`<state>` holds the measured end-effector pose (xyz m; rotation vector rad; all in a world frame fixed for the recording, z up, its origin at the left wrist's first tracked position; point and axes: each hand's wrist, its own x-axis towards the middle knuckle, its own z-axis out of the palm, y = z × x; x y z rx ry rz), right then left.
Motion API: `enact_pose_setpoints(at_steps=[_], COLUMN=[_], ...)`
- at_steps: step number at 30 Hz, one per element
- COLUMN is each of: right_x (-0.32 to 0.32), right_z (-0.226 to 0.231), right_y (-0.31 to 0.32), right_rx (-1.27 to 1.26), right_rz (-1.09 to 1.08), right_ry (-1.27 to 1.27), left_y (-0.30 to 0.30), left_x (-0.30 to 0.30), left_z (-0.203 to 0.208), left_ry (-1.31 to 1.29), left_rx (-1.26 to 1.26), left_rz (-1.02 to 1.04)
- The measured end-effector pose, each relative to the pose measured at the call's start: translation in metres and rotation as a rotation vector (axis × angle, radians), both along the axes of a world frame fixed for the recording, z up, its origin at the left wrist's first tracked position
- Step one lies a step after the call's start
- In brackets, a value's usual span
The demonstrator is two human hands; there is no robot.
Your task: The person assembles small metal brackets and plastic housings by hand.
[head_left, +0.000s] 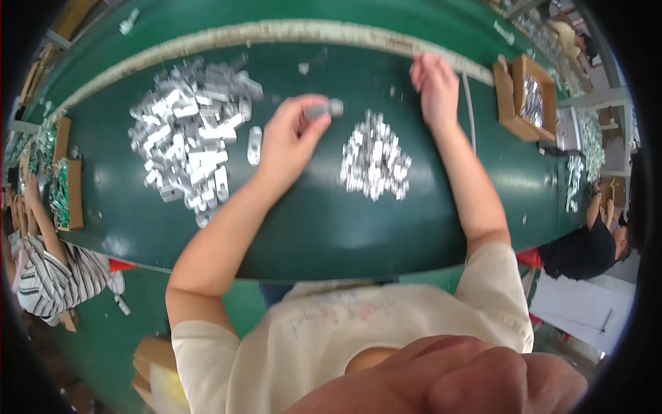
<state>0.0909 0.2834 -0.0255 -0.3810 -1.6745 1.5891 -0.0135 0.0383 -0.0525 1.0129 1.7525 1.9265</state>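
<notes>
My left hand is closed around a small grey metal casing, which sticks out to the right between thumb and fingers. To its left lies a large heap of silver metal casings, and one loose casing rests between the heap and my wrist. A smaller pile of shiny little metal parts lies on the dark green table between my forearms. Beyond that pile, to the right, my right hand is raised near the far strip, fingers loosely bent and somewhat blurred; nothing shows in them.
A pale raised strip curves along the table's far side. At the right stands a cardboard box of metal parts; at the left, another box holds green pieces. Co-workers sit on the left and right.
</notes>
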Motion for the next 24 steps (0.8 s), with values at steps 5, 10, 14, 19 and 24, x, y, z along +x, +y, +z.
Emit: enact_pose_setpoints(at_steps=[5,10,14,19,24], right_x=[0.001,0.003,-0.01,-0.084,-0.157], right_z=[-0.009,0.011,0.019,0.008,0.048], right_y=[0.008,-0.032,0.006,0.118,0.146], right_rx=[0.279,0.075,-0.112,1.004,1.188], right_rz=[0.166,0.512,0.315,-0.202,-0.122], right_ry=[-0.411,-0.442,-0.161,-0.776,-0.253], left_y=[0.006,0.002,0.0,0.004,-0.004], left_x=[-0.002,-0.003,-0.001,0.002,0.0], left_z=[-0.001,-0.005,-0.005,0.001,0.014], left_ry=[-0.088,-0.097,-0.114,-0.069,-0.022], left_rx=[-0.044,-0.03,-0.02,-0.051,-0.202], left_rz=[-0.034,-0.024,-0.011,-0.019,-0.043])
